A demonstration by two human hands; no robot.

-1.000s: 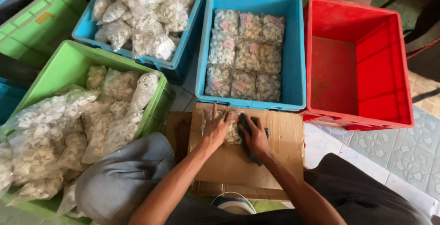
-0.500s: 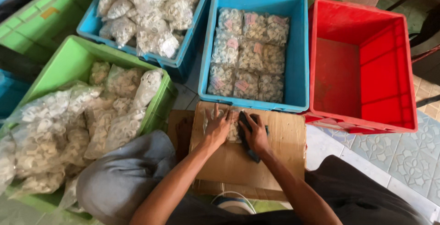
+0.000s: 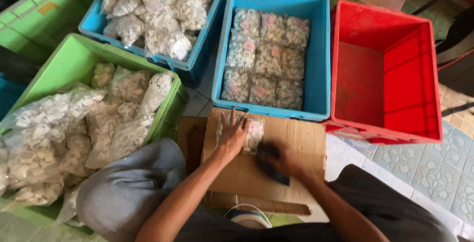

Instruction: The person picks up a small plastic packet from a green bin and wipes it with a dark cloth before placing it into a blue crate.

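Note:
My left hand [image 3: 232, 136] lies flat, fingers spread, on a small clear bag of white pieces [image 3: 253, 133] with a pink label. The bag rests on a sheet of brown cardboard [image 3: 296, 138] across my lap. My right hand [image 3: 279, 160] is blurred, just right of and below the bag, closed around a dark object [image 3: 276, 173] that touches the cardboard.
Beyond the cardboard stands a blue crate [image 3: 321, 59] with neat rows of labelled bags. A red crate [image 3: 414, 74] on the right holds nothing. A green crate [image 3: 74, 59] on the left and another blue crate [image 3: 94, 22] behind it hold loose bags of white pieces. Tiled floor lies at right.
My right hand has drawn back from the bag toward me, with the dark object in it. My left hand stays pressed on the bag.

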